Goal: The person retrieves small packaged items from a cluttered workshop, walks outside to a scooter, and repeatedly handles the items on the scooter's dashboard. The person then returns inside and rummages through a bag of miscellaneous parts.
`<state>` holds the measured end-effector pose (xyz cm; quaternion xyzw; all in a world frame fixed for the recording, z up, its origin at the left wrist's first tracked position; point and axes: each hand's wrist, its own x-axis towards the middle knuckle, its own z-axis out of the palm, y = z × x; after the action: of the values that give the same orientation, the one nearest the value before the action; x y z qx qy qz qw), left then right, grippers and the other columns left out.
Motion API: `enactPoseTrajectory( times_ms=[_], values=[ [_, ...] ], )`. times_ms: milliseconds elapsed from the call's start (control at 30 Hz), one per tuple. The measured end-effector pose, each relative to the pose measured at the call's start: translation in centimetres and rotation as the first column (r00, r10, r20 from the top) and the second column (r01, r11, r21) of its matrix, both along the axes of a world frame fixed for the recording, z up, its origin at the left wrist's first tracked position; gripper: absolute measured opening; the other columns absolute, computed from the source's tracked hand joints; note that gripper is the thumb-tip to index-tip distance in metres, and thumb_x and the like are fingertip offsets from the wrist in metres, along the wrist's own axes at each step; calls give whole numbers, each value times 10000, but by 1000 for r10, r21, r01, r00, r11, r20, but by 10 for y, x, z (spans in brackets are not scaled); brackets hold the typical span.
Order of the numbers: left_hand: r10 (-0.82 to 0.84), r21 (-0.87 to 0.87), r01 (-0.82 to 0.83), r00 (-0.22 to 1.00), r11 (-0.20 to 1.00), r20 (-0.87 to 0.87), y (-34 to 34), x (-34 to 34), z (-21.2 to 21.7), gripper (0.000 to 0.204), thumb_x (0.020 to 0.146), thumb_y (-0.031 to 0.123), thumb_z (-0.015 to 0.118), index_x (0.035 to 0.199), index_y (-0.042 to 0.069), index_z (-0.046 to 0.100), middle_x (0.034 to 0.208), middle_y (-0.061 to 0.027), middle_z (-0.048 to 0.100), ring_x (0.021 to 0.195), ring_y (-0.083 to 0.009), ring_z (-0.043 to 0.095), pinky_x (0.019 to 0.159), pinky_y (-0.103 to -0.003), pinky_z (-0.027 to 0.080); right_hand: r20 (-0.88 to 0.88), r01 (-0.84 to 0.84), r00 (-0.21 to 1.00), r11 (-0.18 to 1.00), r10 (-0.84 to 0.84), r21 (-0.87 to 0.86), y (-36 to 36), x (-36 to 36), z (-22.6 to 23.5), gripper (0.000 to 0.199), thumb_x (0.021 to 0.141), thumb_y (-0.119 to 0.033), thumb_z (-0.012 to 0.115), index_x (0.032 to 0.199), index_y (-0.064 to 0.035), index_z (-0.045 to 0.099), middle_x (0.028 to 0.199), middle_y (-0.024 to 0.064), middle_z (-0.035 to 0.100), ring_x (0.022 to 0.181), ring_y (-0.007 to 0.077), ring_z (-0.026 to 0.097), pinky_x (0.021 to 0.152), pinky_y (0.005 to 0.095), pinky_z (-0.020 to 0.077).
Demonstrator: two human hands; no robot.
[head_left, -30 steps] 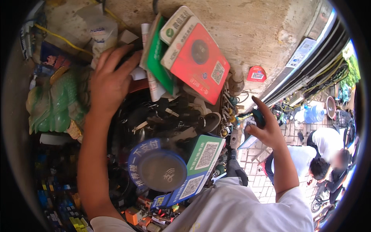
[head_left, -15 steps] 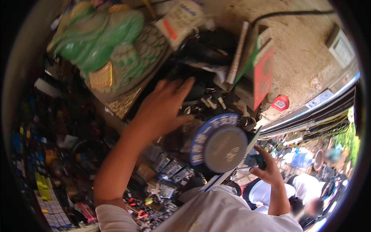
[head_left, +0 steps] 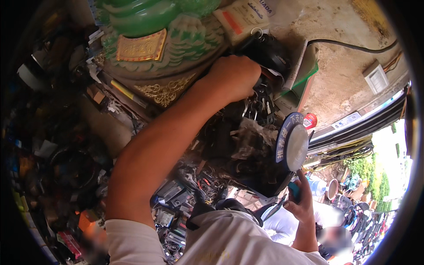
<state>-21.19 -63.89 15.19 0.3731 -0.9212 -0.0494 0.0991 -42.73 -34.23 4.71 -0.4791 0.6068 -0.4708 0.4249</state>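
My left hand (head_left: 234,77) is raised high into a packed shelf of clutter, its fingers curled tight on a black device (head_left: 270,52). A bunch of metal keys (head_left: 256,106) hangs just under the fist. My right hand (head_left: 301,204) stays low by my chest and grips a small teal object (head_left: 293,191). Just above that hand is a round grey disc with a blue rim (head_left: 293,142), set in a dark package.
A big green statue with a gold plaque (head_left: 150,31) fills the top left. A green and white box (head_left: 302,81), a black cable (head_left: 353,44) and a red item (head_left: 310,120) lie to the right. Small parts (head_left: 176,198) crowd below. Another person (head_left: 335,240) is at lower right.
The view has swung round. My left hand, spread open on the clutter before, has reached further up and closed into a fist. My right hand stays low with the teal object.
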Motion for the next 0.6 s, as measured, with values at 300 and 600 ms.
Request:
enactPoseTrajectory(
  times_ms=[300,600],
  values=[
    [64,-93,-72,994,993,-88,-18,-8,8,290,718,159,697,993,79,652,929,-171,653,896,-337,629,771,-433,511,-188,30,981,995,-47,-97,-4,30,-17,1221,483,-334,912,1430,-3,217,790,-17,455,599,47,389,506,198,305],
    [45,15,-43,988,999,-149,17,22,24,268,774,197,670,959,7,627,921,-188,643,870,-347,625,756,-435,492,-411,11,908,982,-89,-188,-16,47,-22,1224,462,-198,915,1423,10,185,963,116,589,794,180,602,673,277,469]
  ],
)
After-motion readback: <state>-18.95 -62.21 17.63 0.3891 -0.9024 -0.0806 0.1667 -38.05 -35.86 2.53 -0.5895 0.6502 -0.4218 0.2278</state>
